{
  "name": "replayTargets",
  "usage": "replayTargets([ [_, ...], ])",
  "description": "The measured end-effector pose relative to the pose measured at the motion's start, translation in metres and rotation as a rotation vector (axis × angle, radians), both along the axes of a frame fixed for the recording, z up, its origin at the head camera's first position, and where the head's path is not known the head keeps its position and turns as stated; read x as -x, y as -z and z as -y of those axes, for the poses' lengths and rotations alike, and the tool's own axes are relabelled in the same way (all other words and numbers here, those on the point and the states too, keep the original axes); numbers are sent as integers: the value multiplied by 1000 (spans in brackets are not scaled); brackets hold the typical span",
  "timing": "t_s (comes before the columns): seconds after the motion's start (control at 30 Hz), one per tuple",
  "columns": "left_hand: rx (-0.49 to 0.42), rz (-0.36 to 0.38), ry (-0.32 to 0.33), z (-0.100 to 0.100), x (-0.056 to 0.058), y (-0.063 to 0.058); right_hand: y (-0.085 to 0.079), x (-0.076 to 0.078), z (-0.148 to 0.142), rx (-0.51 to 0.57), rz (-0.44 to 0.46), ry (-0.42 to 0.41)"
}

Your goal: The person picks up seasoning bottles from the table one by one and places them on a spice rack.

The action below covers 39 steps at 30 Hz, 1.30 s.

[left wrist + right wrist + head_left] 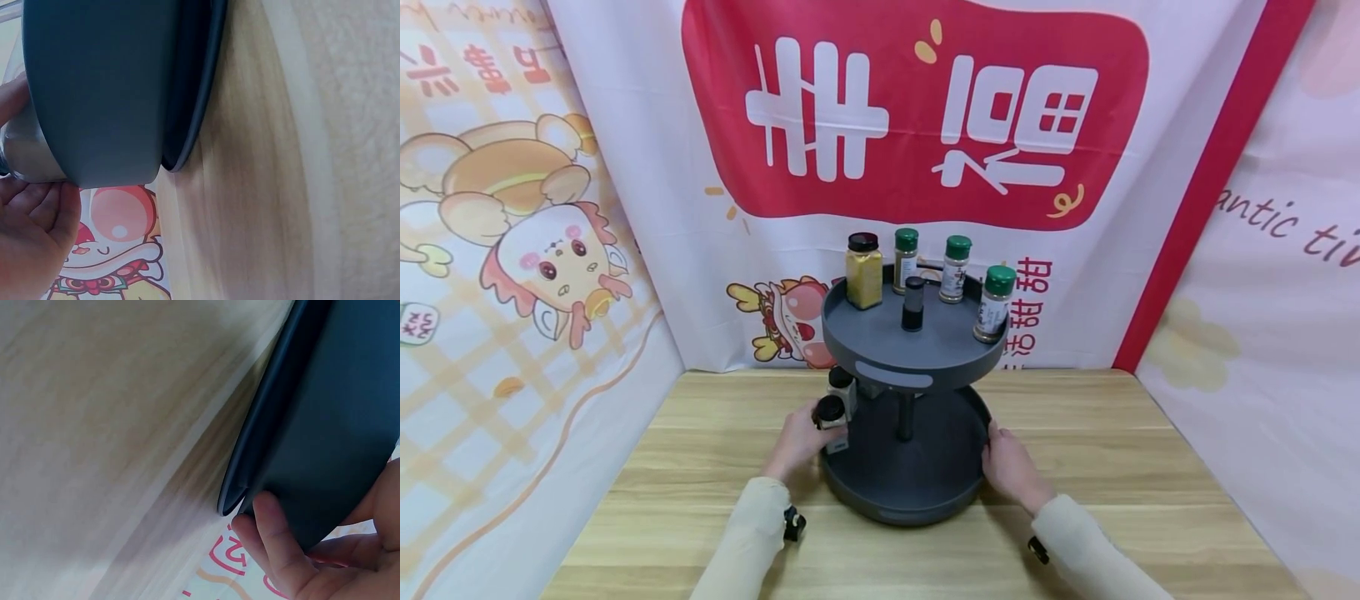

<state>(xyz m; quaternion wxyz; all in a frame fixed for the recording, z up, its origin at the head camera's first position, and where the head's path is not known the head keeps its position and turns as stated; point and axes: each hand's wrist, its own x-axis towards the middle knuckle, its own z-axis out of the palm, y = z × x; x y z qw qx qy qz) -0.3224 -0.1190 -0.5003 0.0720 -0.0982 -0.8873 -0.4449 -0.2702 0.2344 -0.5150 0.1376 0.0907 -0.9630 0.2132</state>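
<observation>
A dark grey two-tier turntable rack (917, 487) stands on the table. At the left side of its lower tier, my left hand (801, 442) holds a black-capped spice jar (837, 442). The left wrist view shows the thumb and fingers on either side of that clear jar (31, 150), right at the tier's wall. Another black-capped jar (842, 387) stands just behind it. My right hand (1011, 467) grips the right rim of the lower tier. In the right wrist view, its fingers (278, 537) lie against the outer wall (337, 437).
On the upper tier (910, 354) stand a yellow jar with a black cap (864, 275) and several green-capped shakers (955, 271) around a central post (913, 304). The wooden table (700, 467) is bordered by printed cloths (760, 292) at the back and sides.
</observation>
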Motion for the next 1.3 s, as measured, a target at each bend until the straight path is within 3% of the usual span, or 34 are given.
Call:
replayTargets([
  [0.73,-139,71,-13,3,-3,-9,-3,-10,6,-29,-34,-7],
  [0.93,-110,60,-21,6,-7,-12,0,-7,8,-28,-16,-13],
  [1.3,17,106,46,29,-16,-14,-1,-6,6,6,43,8],
])
